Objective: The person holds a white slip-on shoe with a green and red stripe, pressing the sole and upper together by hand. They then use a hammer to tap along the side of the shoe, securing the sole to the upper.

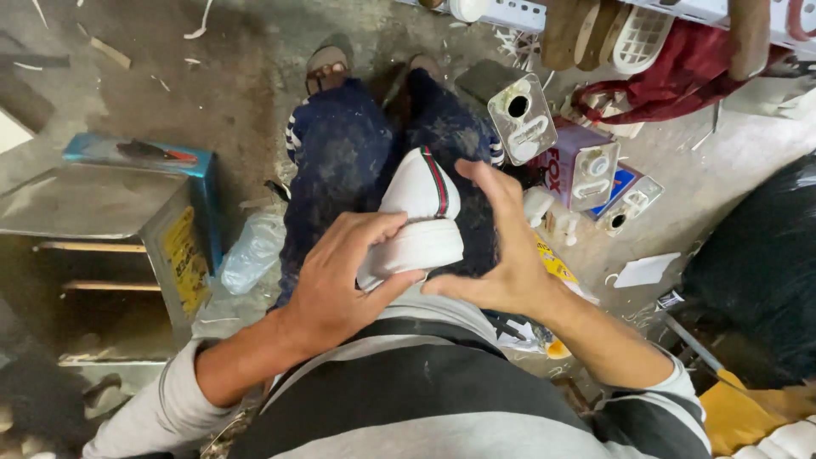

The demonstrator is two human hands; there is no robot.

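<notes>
- Head view is showing the floor [212,76], dusty and littered with scraps, spreading under everything; the person is sitting above it with dark blue trousers [340,161] running up the frame to sandalled feet.
- A metal stand [93,204] with a blue box [144,153] on it is standing to the left, well apart from the hands; a crumpled clear plastic bag [253,251] is lying beside the left leg.
- Metal cans [523,115] with round openings are lying tipped over to the right, near the right knee, and a red bag [671,85] is hanging beyond them.
- A white shoe [416,225] with a green and red stripe is resting over the lap between both hands, sole edge turned toward the person, its long axis running up and to the right, away from the body.
- The left hand [340,272] is wrapping the near end of the shoe from the left, thumb pressing along the sole rim and fingers [387,223] curled over the upper, so it is gripping the shoe.
- The right hand [501,246] is lying just beside the shoe on its right, fingers [480,174] spread and arched loosely over the upper, thumb touching the sole edge below; it is bracing the shoe rather than clamping it. Both hands are equally near.
</notes>
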